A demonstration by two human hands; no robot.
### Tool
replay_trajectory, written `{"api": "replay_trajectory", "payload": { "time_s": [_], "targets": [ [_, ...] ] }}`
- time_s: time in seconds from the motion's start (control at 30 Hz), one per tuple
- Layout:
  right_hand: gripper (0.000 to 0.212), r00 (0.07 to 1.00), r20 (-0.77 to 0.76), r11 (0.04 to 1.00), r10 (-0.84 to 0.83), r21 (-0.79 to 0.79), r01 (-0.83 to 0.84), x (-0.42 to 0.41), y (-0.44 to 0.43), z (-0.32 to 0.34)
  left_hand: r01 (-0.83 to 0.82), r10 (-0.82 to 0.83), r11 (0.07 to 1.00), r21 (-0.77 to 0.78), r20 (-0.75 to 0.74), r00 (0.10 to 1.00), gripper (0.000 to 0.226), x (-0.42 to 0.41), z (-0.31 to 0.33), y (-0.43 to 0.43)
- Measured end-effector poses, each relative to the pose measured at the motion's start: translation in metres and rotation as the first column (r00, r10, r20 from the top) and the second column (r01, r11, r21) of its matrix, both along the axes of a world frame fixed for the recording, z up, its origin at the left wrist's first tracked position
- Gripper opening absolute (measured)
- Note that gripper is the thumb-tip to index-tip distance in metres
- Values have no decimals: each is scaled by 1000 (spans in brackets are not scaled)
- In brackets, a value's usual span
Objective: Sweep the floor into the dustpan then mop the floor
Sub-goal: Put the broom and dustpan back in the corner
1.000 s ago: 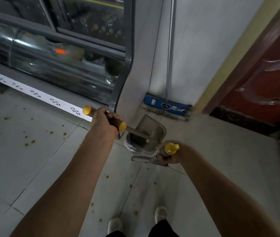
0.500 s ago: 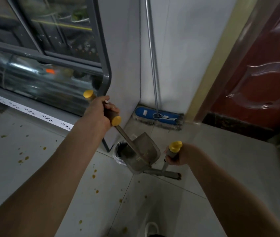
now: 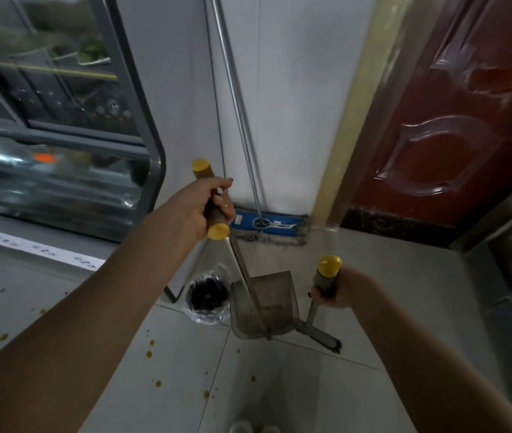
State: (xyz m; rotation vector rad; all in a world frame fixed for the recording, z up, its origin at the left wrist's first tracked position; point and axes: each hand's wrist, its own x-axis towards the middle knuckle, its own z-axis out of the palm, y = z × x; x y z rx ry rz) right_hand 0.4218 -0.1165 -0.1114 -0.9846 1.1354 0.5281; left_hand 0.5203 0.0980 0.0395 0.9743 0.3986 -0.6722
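The small round bin (image 3: 206, 317), lined with a clear plastic bag and dark inside, stands on the pale tiled floor (image 3: 161, 392) and serves as the marker here. Just right of the bin is the grey, scuffed scoop-shaped dustpan (image 3: 276, 296). Its open mouth is turned up and away from the person, and some dirt lies inside. A thin shaft rises from it, up and back over the bin, to a brown grip with yellow end caps (image 3: 218, 231). The left hand (image 3: 198, 206) is wrapped firmly round that grip, fingers curled over it. The dustpan's lower edge seems to sit at the floor, though the angle makes contact hard to confirm.

Further right of the bin, past the dustpan, the right hand (image 3: 342, 292) clutches the grey yellow-capped handle of the broom (image 3: 326, 278). The broom's narrow head (image 3: 318, 334) lies low beside the dustpan's right corner.

Behind the bin, against the white wall, rests the flat blue mop (image 3: 271, 225), its metal pole leaning up the wall. Left of the bin stands a glass-fronted display case (image 3: 54, 182); far to the right of the bin is a dark red panelled door (image 3: 454, 120). Orange-yellow spots (image 3: 148, 354) dot the tiles in front of the bin and to its left. The tips of white shoes (image 3: 250, 428) show well in front of the bin.
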Motion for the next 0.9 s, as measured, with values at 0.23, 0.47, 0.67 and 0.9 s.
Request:
{"api": "replay_trajectory", "payload": {
  "time_s": [0.23, 0.47, 0.67, 0.9],
  "targets": [
    [16, 987, -25, 987, -157, -30, 157, 13, -25, -7, 390, -412, 892, 230, 56, 909, 29, 26, 16, -16],
    [34, 969, 52, 970, -243, 2, 243, 35, -38, 4, 584, -712, 611, 535, 49, 700, 22, 71, 8, -32],
    [29, 939, 86, 943, -333, 12, 333, 70, -76, -12, 485, -875, 337, 807, 79, 477, 23, 120, -2, -63],
    [18, 951, 95, 955, -295, 41, 293, 134, -132, -23, 269, -957, 72, 960, -9, 288, 26, 190, -2, -111]
  ]
}}
